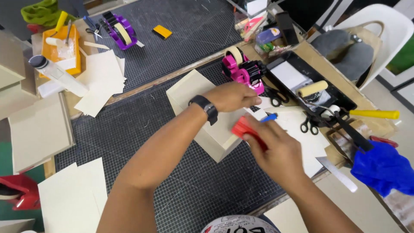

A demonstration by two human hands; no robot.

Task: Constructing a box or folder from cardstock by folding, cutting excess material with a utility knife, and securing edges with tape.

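Observation:
A cream cardboard box (pixel 192 88) lies on the black cutting mat (pixel 189 190). My left hand (pixel 233 96), with a black watch on the wrist, presses down on the box's far right part, fingers closed over its top. My right hand (pixel 276 149) grips a red flat tool (pixel 243 128) with a blue tip (pixel 269 117) and holds it against the box's right edge. A pink tape dispenser (pixel 243 69) with a roll of masking tape stands just beyond my left hand.
A black tray with a paint roller (pixel 312 88) and scissors (pixel 309 125) lie to the right, beside a yellow-handled tool (pixel 374 114) and a blue cloth (pixel 384 168). Cream card sheets (pixel 71 198), a purple tape dispenser (pixel 118 29), a glue bottle (pixel 56 72) and an orange tray (pixel 64 51) sit left.

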